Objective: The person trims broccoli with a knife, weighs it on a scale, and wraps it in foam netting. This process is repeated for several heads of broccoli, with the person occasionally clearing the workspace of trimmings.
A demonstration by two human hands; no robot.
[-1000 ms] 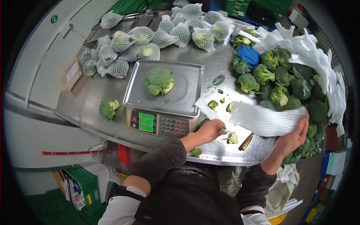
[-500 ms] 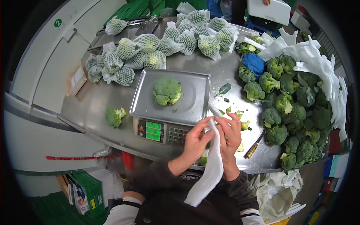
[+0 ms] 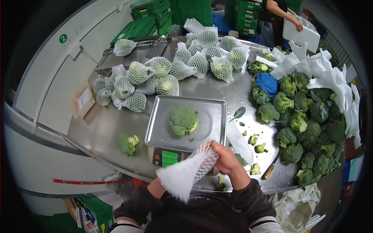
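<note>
A white foam net sleeve (image 3: 184, 171) is stretched between my hands in front of the scale, its mesh spread at the upper right end. My right hand (image 3: 226, 158) grips that end with its fingers closed. My left hand (image 3: 156, 188) is mostly behind the sleeve's lower left part, its fingers hidden. A broccoli head (image 3: 183, 120) sits on the steel tray of the scale (image 3: 211, 101), just beyond the sleeve. Another flat white sleeve (image 3: 238, 139) lies right of the tray. A small broccoli piece (image 3: 127, 144) rests on the table left of the scale.
Net-wrapped heads (image 3: 169, 85) line the table's far left side. Loose broccoli (image 3: 307, 128) is piled at right with white sleeves (image 3: 347, 97) and a blue cloth (image 3: 266, 84). A knife (image 3: 269, 171) lies near the front edge. A person (image 3: 274, 19) holds a white box (image 3: 301, 35).
The sleeve has gone from a narrow folded strip to a spread net. My hands have moved apart, the left one lower left. The view has shifted, and more of the other person shows.
</note>
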